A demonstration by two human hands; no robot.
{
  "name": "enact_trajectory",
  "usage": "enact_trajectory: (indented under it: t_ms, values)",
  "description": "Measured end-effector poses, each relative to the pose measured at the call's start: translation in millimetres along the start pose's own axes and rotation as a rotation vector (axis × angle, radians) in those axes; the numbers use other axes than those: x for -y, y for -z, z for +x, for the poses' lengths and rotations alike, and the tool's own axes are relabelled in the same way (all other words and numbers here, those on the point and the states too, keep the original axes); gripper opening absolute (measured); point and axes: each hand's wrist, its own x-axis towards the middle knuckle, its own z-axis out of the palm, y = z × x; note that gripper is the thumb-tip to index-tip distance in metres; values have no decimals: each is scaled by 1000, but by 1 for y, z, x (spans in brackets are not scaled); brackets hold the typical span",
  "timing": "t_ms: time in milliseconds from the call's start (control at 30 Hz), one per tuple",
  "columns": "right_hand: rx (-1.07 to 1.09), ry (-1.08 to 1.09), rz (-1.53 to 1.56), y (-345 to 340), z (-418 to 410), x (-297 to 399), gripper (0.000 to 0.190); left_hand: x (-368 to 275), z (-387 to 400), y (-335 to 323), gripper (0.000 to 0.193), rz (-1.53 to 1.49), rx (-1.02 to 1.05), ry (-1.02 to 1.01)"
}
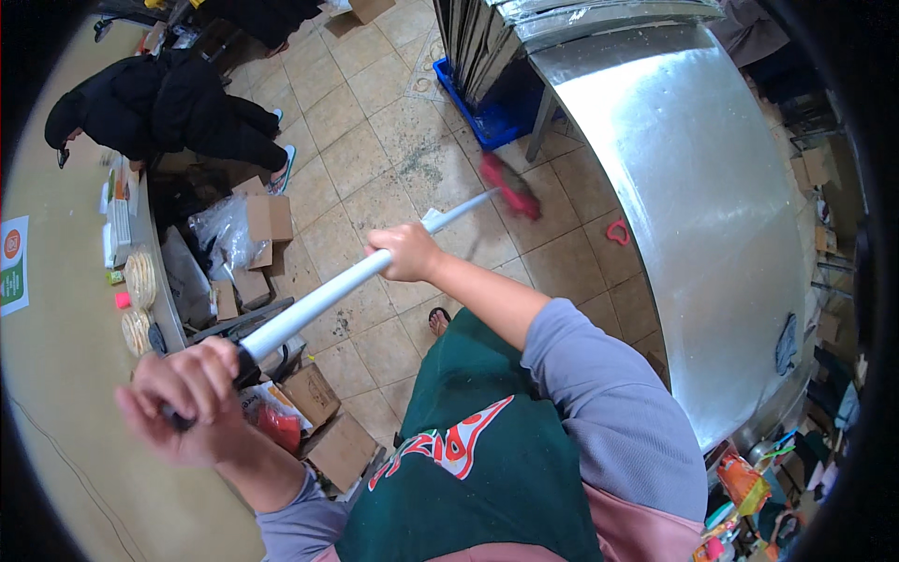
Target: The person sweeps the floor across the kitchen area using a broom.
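A broom with a white pole [316, 305] slants across the view in both of my hands. My left hand [186, 400] is wrapped around the black grip at its upper end. Farther down, my right hand [406, 253] is closed around the pole. The red broom head [511, 186], blurred, is low over the tiled floor [351, 151], beside the steel table; whether its bristles touch the tiles I cannot tell. Dark crumbs of debris [421, 165] lie scattered to the left of the broom head.
A steel table [674, 175] curves along the right, with a blue crate [491, 130] holding upright trays near its far end. A red heart-shaped object [617, 232] lies on the floor. Cardboard boxes [340, 449] line the left. A person in black [161, 105] bends over the counter.
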Motion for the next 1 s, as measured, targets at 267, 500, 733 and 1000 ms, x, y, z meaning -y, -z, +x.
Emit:
enact_trajectory:
  t_ms: [267,500,733,1000]
  values:
    - [-45,112,208,33,18,98,13,-85,-13,1,37,-239,407,-311]
    - [-77,22,0,46,-26,48,19,-23,10,30,43,-191,-240,72]
    - [-146,131,-12,-4,19,-1,12,-3,2,5,42,-103,-115,32]
    - [-17,145,179,9,13,78,9,-57,-24,41,40,-348,470,-218]
